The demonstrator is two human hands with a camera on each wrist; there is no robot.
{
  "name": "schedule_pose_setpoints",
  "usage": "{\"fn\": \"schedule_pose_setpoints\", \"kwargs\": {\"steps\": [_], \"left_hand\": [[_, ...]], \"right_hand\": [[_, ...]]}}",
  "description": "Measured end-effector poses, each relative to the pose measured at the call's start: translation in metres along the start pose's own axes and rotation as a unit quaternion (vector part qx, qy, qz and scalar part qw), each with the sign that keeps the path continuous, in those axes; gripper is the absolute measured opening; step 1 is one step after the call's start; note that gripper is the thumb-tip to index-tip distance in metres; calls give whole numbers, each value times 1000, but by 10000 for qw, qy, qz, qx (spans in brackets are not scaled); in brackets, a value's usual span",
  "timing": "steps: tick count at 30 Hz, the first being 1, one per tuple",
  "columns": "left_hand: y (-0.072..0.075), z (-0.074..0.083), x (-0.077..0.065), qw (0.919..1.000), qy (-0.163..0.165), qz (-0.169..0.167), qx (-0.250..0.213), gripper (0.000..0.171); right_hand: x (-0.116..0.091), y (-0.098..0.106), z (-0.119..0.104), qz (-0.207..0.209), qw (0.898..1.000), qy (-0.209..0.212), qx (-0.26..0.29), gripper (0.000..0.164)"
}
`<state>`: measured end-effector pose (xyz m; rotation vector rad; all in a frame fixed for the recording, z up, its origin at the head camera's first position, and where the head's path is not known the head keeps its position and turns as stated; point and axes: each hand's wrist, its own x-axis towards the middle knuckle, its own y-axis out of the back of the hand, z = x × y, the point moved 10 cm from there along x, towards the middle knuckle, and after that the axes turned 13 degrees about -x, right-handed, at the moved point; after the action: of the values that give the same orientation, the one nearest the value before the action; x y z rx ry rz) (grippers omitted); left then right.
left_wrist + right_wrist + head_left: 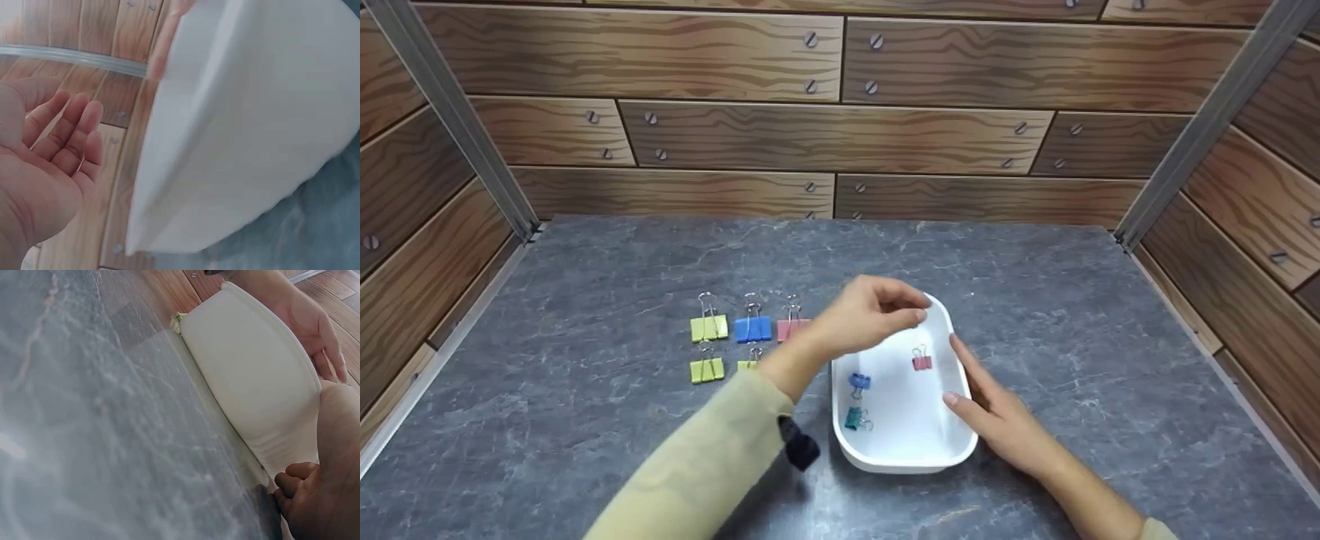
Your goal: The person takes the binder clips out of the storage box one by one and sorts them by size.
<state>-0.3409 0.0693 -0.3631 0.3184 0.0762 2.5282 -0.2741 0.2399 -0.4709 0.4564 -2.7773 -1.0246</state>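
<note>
A white plastic container stands on the table with small binder clips inside: a pink one, a blue one and a teal one. My right hand grips its right side, thumb over the rim and fingers along the outer wall. Above the far part of the container hovers my left hand; its fingers are loosely bent. In the left wrist view, nothing shows between the left hand's fingers, and the container wall is beside it.
Left of the container, larger binder clips stand in a row: yellow, blue and pink. A nearer row has a yellow clip and another yellow clip partly hidden by my left sleeve. Wood-patterned panels enclose the table.
</note>
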Motion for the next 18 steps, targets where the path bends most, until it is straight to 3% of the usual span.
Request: {"fn": "schedule_pose_setpoints", "kwargs": {"steps": [5, 11, 18], "left_hand": [[-10, -25, 10, 9995, 201, 58, -243, 24], [-11, -50, 17, 9982, 446, 238, -325, 20], [-11, -66, 21, 9959, 826, 354, -136, 19]], "right_hand": [[0, 0, 0, 22, 10000, -1, -45, 77], [1, -2, 2, -13, 10000, -42, -10, 77], [-1, -1, 0, -9, 10000, -28, 66, 77]]}}
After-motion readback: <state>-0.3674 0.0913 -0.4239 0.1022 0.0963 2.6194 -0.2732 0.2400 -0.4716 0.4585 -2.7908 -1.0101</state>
